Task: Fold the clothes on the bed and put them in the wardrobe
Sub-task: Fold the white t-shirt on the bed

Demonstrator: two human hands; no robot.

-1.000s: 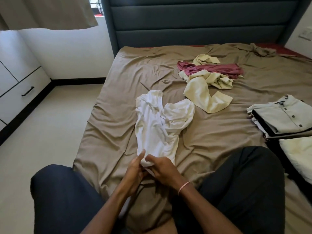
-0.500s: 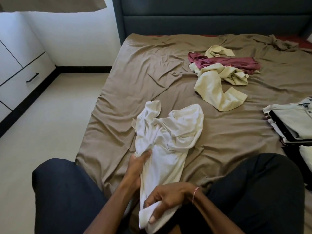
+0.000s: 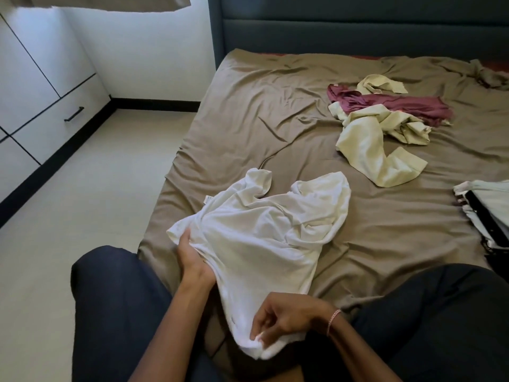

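A crumpled white shirt (image 3: 264,232) lies on the near part of the brown bed sheet (image 3: 275,119), its lower end drawn over the bed's edge between my knees. My left hand (image 3: 192,257) grips the shirt's left edge. My right hand (image 3: 283,321), with a pink bracelet on the wrist, pinches the shirt's bottom hem. Farther back on the bed lie a pale yellow garment (image 3: 374,144) and a maroon garment (image 3: 399,106), tangled together. A stack of folded clothes (image 3: 487,210) sits at the right edge.
White wardrobe doors and a drawer with a black handle (image 3: 73,114) stand at the left across a strip of light floor (image 3: 82,202). A dark padded headboard (image 3: 358,26) closes off the bed's far end. My dark-trousered knees frame the near edge.
My left hand slid out to the shirt's left edge and spread the cloth wider. My right hand kept its hold on the hem near my lap. The view shifted left.
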